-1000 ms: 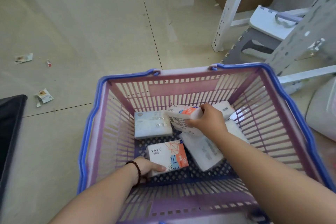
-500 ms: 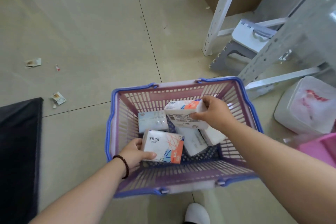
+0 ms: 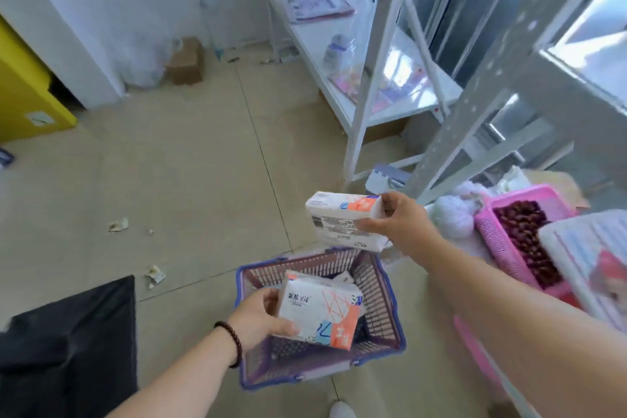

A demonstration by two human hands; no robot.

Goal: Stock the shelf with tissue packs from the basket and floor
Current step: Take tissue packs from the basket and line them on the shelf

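Observation:
My right hand [image 3: 398,220] grips a white and orange tissue pack [image 3: 342,219] held up above the far rim of the purple and blue basket [image 3: 386,322]. My left hand [image 3: 259,319] holds a second tissue pack [image 3: 320,310] with orange lines, lifted over the basket's middle. At least one more white pack [image 3: 342,278] lies down inside the basket, mostly hidden by the held pack. The white metal shelf [image 3: 386,78] stands ahead to the right, its lower board carrying a few bagged items.
A pink basket [image 3: 502,244] with dark contents sits on the right, a large white pack [image 3: 590,258] beside it. A black bag [image 3: 68,343] lies at lower left, a yellow bin [image 3: 27,92] and a cardboard box [image 3: 185,61] farther back. Paper scraps dot the tiled floor.
Both hands rose out of the basket, each with a tissue pack. My view lifted from the basket to the shelf, and the basket now looks smaller and lower.

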